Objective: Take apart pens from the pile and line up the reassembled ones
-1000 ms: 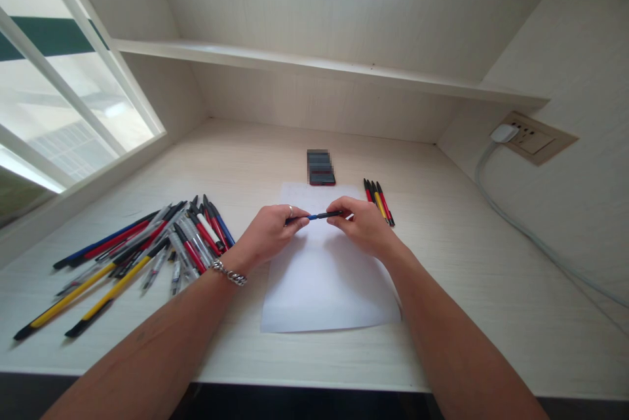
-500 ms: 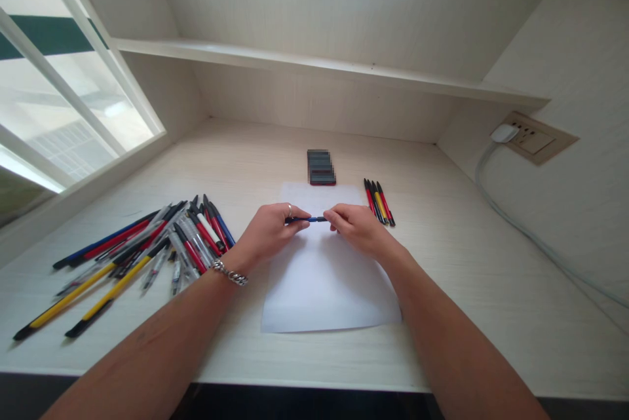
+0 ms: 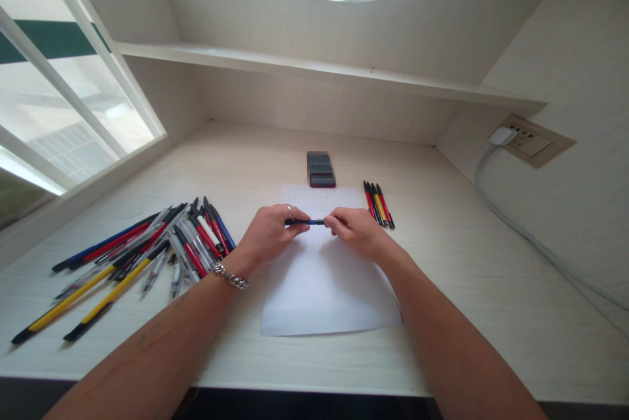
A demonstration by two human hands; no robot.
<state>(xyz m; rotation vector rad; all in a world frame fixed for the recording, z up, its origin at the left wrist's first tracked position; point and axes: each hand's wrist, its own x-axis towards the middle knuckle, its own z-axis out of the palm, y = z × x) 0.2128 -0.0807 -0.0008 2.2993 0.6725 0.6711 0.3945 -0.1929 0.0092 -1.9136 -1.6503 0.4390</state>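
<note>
Both my hands hold one blue pen [image 3: 310, 222] level above a white sheet of paper [image 3: 327, 282] on the desk. My left hand [image 3: 268, 233], with a ring and a chain bracelet, pinches the pen's left end. My right hand [image 3: 354, 230] is closed round its right end, hiding most of that half. Only a short blue stretch shows between the two hands.
A loose heap of several pens [image 3: 142, 249] in red, blue, yellow and black lies left of the paper. A small row of pens [image 3: 378, 204] lies to the right. A dark phone [image 3: 321, 169] sits behind the paper. A plug and cable [image 3: 501, 145] run along the right wall.
My right hand has slid left along the pen toward my left hand, so less of the pen shows between them.
</note>
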